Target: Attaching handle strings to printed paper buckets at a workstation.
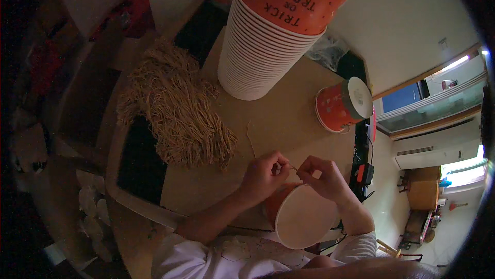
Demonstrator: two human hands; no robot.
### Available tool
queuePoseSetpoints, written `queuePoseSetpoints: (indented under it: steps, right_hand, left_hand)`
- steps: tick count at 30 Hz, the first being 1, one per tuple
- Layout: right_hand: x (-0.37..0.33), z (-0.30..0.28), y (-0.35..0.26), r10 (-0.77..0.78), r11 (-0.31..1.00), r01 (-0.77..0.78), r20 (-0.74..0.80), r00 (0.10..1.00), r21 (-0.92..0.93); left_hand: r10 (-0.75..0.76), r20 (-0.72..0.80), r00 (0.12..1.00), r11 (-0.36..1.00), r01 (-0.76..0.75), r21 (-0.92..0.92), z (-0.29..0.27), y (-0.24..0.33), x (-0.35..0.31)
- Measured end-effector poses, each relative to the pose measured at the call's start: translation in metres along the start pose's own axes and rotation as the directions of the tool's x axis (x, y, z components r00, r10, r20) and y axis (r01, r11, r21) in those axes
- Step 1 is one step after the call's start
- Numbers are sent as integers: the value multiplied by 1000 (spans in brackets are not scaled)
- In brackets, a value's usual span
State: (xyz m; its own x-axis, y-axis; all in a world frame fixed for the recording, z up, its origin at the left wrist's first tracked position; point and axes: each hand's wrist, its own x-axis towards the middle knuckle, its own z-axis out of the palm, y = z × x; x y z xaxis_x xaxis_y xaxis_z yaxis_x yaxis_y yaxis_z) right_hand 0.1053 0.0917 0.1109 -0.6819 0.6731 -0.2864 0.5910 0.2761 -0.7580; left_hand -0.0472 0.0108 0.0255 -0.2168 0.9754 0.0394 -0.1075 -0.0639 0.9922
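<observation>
The left hand (265, 177) and right hand (326, 178) each pinch, thumb against forefinger, a thin cord (293, 167) at the far edge of the near bucket (304, 217); whether its white round end is mouth or base cannot be told. Nested buckets form a stack (265, 47), cut off by the upper frame edge, beside a twine bundle (178, 106); the fingertips partly hide the cord
</observation>
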Motion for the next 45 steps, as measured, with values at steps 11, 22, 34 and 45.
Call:
queuePoseSetpoints:
  steps: [11, 22, 34, 45]
  right_hand:
    - [2, 2, 3, -38, 999, 38, -11, 999, -12]
    - [0, -1, 6, 6, 1000, -6, -8, 1000, -3]
    - [19, -18, 54, -147, 981, 136, 71, 987, 140]
    - [32, 3, 85, -372, 910, 383, -97, 923, 159]
  left_hand:
    - [69, -65, 995, 994, -64, 86, 7, -33, 8]
    - [-27, 257, 966, 995, 2, 97, -9, 3, 16]
    - [-161, 177, 971, 962, 115, 247, -4, -28, 20]
    - [-197, 218, 956, 973, 165, 159, 14, -33, 33]
